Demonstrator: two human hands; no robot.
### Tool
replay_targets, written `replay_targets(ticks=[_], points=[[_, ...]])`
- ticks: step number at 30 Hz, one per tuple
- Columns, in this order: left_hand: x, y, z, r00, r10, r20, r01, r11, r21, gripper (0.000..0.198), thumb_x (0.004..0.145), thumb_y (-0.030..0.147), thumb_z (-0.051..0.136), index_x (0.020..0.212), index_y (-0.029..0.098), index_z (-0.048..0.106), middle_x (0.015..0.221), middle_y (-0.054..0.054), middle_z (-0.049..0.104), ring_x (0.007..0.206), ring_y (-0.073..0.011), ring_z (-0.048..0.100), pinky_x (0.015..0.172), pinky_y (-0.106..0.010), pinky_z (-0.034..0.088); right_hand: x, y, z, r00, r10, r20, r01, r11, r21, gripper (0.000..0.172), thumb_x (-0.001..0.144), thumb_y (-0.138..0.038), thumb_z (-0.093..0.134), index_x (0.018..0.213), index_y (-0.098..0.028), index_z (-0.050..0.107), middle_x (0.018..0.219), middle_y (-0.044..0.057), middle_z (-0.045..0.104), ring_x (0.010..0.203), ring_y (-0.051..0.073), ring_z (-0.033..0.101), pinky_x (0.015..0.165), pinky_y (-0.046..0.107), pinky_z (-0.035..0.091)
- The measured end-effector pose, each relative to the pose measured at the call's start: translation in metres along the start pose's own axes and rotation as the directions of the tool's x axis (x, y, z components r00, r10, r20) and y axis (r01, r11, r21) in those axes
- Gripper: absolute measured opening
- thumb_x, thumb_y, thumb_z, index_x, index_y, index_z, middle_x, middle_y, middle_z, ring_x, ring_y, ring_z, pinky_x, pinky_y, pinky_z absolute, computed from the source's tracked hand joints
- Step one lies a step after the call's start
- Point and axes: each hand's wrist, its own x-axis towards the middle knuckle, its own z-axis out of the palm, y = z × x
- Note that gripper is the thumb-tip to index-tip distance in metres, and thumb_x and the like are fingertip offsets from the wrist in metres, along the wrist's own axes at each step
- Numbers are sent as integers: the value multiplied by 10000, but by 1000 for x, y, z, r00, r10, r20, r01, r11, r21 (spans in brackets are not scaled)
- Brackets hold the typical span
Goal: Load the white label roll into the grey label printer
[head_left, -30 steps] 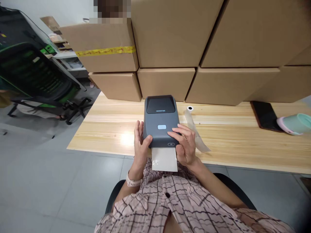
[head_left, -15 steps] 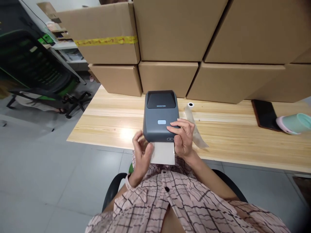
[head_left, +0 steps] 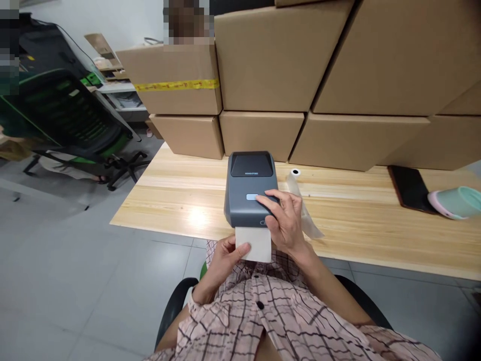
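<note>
A dark blue-grey label printer [head_left: 246,213] stands at the front edge of the wooden table. Out of its front slot hangs a blank white label strip [head_left: 259,245]. My left hand [head_left: 227,258] pinches the strip's left edge, thumb on top and fingers beneath. Over the printer's right front corner lies my right hand [head_left: 287,218], its fingers stretched out and apart. The index fingertip touches the right end of the pale button [head_left: 251,197] on the lid. Right of the printer is a small paper roll [head_left: 295,172] with a translucent tail of backing paper [head_left: 310,225] running toward the table edge.
Stacked cardboard boxes [head_left: 263,133] line the back of the wooden table [head_left: 169,195]. At the right lie a black phone [head_left: 409,188] and a mint-green cup [head_left: 456,202] on its side. A black office chair [head_left: 75,120] stands on the left, and a person is partly visible behind the boxes.
My left hand has moved from the printer's lower left corner onto the label strip and closed on it. My right index finger has shifted left onto the button. The camera view has tilted up slightly.
</note>
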Motion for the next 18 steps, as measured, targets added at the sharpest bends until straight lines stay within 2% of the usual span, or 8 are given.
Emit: replay_targets(ticks=[2, 5, 7, 10, 11, 13, 16, 18], points=[[-2, -2, -4, 998, 60, 1, -60, 993, 98, 351, 819, 487, 805, 796, 147, 724, 722, -14, 666, 670, -126, 539, 654, -253, 419, 6, -2, -7, 996, 9, 89, 0, 994, -105, 576, 1077, -579, 211, 1308, -311, 665, 1378, 82, 640, 1196, 300, 550, 993, 523, 392], [-5, -4, -12, 955, 265, -130, -214, 925, 312, 388, 918, 432, 712, 661, 162, 606, 627, 28, 537, 611, -104, 450, 612, -243, 370, 21, -5, -16, 975, -26, 222, 71, 978, -195, 492, 1075, -572, 302, 1217, -300, 687, 1415, 50, 651, 1288, 303, 527, 1077, 555, 332], [-3, -4, -17, 854, 454, -254, -331, 851, 408, 350, 976, 394, 640, 703, 178, 597, 668, 27, 536, 646, -115, 485, 641, -247, 402, 32, -5, -19, 957, -81, 278, 141, 969, -203, 446, 1072, -558, 356, 1153, -274, 690, 1422, 46, 656, 1406, 312, 470, 1179, 589, 247], [8, 0, -18, 689, 664, -291, -476, 718, 508, 226, 995, 395, 604, 1110, 218, 685, 1073, -53, 680, 991, -191, 634, 874, -312, 508, 35, -2, -15, 954, -104, 282, 150, 978, -147, 423, 1061, -572, 398, 1097, -260, 681, 1423, 42, 663, 1498, 314, 402, 1257, 615, 152], [12, 1, -16, 680, 684, -263, -498, 695, 519, 340, 994, 407, 603, 1286, 235, 637, 1276, -88, 652, 1159, -226, 620, 981, -353, 505, 31, 0, -12, 960, -88, 264, 120, 987, -105, 411, 1062, -569, 405, 1109, -260, 672, 1429, 42, 660, 1502, 307, 407, 1266, 616, 151], [20, 1, -10, 734, 648, -204, -506, 722, 472, 556, 1006, 425, 584, 1526, 276, 458, 1577, -115, 475, 1416, -273, 499, 1145, -415, 443, 14, 3, -5, 980, -28, 198, 26, 1000, 14, 398, 1066, -559, 405, 1195, -267, 643, 1493, 55, 610, 1517, 298, 401, 1268, 621, 184], [27, -3, -2, 814, 554, -178, -473, 808, 352, 643, 1029, 432, 547, 1618, 333, 310, 1697, -89, 333, 1530, -285, 397, 1222, -425, 399, -23, 7, 7, 979, 179, 99, -199, 943, 266, 444, 1077, -526, 382, 1443, -307, 504, 1676, 67, 384, 1572, 285, 319, 1261, 609, 275], [30, -6, 0, 803, 564, -191, -483, 804, 346, 633, 1036, 443, 530, 1622, 341, 314, 1710, -79, 318, 1556, -291, 360, 1252, -433, 370, -43, 7, 14, 940, 324, 111, -339, 842, 420, 514, 1085, -507, 347, 1576, -353, 346, 1739, 34, 242, 1607, 264, 239, 1274, 587, 293]])
